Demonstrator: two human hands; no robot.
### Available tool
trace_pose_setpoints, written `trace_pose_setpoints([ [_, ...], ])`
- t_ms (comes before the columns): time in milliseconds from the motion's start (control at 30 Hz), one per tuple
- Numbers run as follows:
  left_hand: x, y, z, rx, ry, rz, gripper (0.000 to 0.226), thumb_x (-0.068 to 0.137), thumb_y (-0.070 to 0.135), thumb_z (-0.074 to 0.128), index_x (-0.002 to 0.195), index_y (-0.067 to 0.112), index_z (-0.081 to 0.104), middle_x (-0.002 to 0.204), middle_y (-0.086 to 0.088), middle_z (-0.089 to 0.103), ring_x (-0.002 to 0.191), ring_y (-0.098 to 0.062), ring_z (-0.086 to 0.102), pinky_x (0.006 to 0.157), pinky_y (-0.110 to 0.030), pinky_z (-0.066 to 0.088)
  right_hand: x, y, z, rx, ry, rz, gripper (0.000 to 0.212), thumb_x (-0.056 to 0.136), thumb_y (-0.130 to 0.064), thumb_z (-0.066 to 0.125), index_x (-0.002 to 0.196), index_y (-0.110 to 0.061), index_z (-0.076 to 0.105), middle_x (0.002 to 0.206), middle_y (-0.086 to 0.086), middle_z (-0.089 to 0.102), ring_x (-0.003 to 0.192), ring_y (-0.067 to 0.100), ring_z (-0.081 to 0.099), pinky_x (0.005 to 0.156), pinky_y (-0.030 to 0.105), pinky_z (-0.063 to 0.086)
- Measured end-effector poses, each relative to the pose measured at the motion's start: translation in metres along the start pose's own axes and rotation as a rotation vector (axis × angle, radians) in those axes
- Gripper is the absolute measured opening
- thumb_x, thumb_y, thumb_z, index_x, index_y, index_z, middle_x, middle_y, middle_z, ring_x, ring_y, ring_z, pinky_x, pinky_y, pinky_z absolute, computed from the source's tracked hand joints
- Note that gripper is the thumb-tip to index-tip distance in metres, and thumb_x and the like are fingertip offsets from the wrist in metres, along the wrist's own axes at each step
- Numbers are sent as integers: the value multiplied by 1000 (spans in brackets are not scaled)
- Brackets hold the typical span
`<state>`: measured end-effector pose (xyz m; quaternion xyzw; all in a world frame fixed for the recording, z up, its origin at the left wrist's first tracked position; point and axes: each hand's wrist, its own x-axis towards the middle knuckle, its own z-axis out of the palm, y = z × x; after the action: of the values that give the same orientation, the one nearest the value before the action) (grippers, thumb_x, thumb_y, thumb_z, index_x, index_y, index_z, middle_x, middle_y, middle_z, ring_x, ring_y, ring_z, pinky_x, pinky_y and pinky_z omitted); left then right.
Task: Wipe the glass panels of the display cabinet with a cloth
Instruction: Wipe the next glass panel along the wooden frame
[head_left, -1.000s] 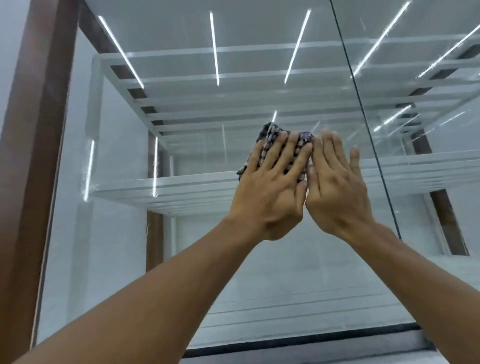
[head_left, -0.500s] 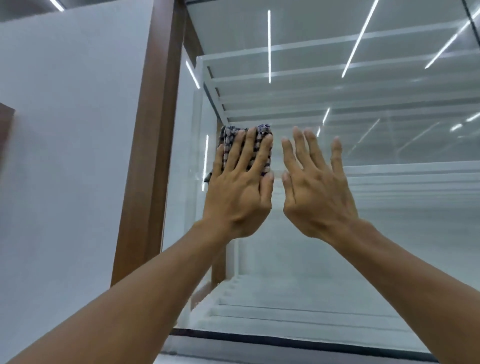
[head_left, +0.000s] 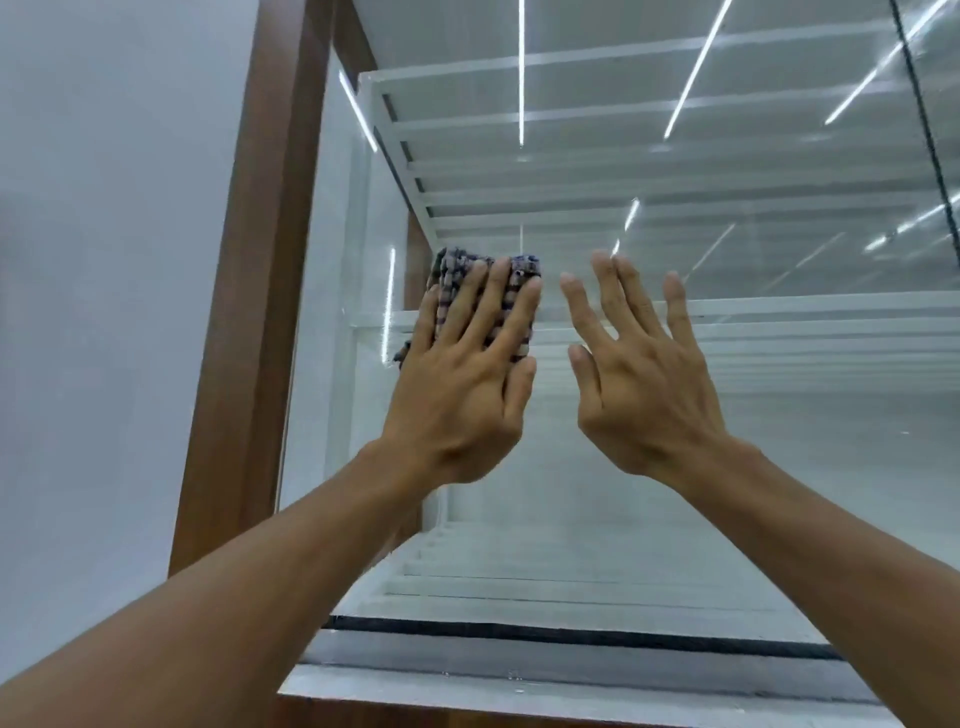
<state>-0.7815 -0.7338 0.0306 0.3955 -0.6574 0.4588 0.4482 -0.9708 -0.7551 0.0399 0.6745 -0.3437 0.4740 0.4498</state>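
A folded checked cloth (head_left: 451, 274), dark blue and white, is pressed flat against the front glass panel (head_left: 727, 467) of the display cabinet. My left hand (head_left: 462, 384) lies flat over the cloth with its fingers spread, holding it on the glass near the panel's left side. My right hand (head_left: 639, 379) is held flat and empty on or just off the glass to the right, a small gap apart from the left hand. Most of the cloth is hidden under my fingers.
A brown wooden frame post (head_left: 249, 291) stands left of the glass, with a plain white wall (head_left: 104, 312) beyond it. White glass shelves (head_left: 779, 317) sit inside the cabinet. A dark seam between panels (head_left: 930, 135) runs at top right. The cabinet's lower rail (head_left: 519, 670) is below.
Both hands and the cloth have slid left across the glass, from near the panel seam toward the wooden post. My right hand came off the cloth and now sits apart from my left.
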Motion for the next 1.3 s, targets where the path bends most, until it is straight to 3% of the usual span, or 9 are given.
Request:
trace_pose_setpoints([
  [133, 39, 52, 16, -27, 18, -120, 66, 105, 41, 15, 165, 24, -7, 173, -1, -17, 157, -14, -23, 126, -42, -19, -8, 42, -13, -11, 18, 82, 64, 102, -39, 15, 163, -20, 11, 171, 9, 0, 158, 21, -5, 127, 53, -5],
  [267, 40, 97, 31, 2, -59, 116, 65, 106, 41, 14, 165, 21, -6, 173, -3, -16, 157, -16, -22, 127, -44, -15, -18, 75, -25, -31, 36, 143, 65, 101, -41, 14, 162, -19, 11, 171, 10, 3, 158, 22, -4, 127, 54, -6],
  [433, 88, 145, 41, -37, -64, 35, 64, 109, 40, 17, 165, 19, -7, 172, -4, -18, 157, -18, -23, 126, -45, -18, -30, 120, -44, -134, 57, 188, 63, 102, -41, 18, 162, -25, 17, 170, 16, 5, 158, 26, -2, 125, 60, -6],
  [600, 86, 181, 56, 37, -138, 274, 66, 108, 40, 17, 165, 19, -9, 172, -4, -18, 157, -18, -23, 127, -46, -16, -57, 171, -66, -217, 14, 343, 68, 99, -46, 18, 163, -24, 10, 170, 12, -7, 157, 23, -14, 121, 67, -10],
  [733, 123, 217, 62, -15, -103, 169, 66, 108, 38, 18, 164, 15, -11, 172, -5, -16, 158, -19, -21, 127, -46, -16, -71, 183, -71, -9, 133, 361, 69, 99, -33, 24, 162, -13, 4, 171, 9, -7, 158, 18, -11, 127, 51, -7],
  [867, 128, 257, 76, 14, -133, 242, 65, 109, 40, 12, 162, 11, -13, 172, -9, -18, 157, -23, -23, 127, -48, -15, -82, 193, -72, 213, 277, 477, 65, 98, -23, 27, 160, -6, 15, 170, 11, 10, 158, 16, 2, 130, 35, 1],
  [1067, 92, 242, 75, -36, -163, 406, 63, 110, 41, 15, 164, 17, -10, 173, -3, -14, 158, -17, -20, 128, -47, -14, -100, 197, -73, 31, 144, 371, 63, 102, -25, 24, 161, -6, 14, 171, 11, 4, 158, 18, -5, 129, 39, -5],
  [1167, 75, 216, 70, -21, -131, 361, 63, 109, 41, 16, 165, 19, -4, 173, -3, -11, 159, -18, -18, 128, -47, -11, -104, 174, -64, -133, 81, 279, 63, 103, -31, 20, 160, -4, 12, 170, 13, 2, 158, 23, -6, 128, 51, -4],
  [1300, 51, 168, 58, -2, -72, 256, 65, 107, 42, 16, 166, 19, 0, 173, -4, -9, 159, -18, -15, 129, -47, -8, -84, 127, -46, -79, 47, 204, 64, 102, -31, 20, 160, -6, 10, 170, 13, 5, 158, 25, -3, 128, 55, 0],
])
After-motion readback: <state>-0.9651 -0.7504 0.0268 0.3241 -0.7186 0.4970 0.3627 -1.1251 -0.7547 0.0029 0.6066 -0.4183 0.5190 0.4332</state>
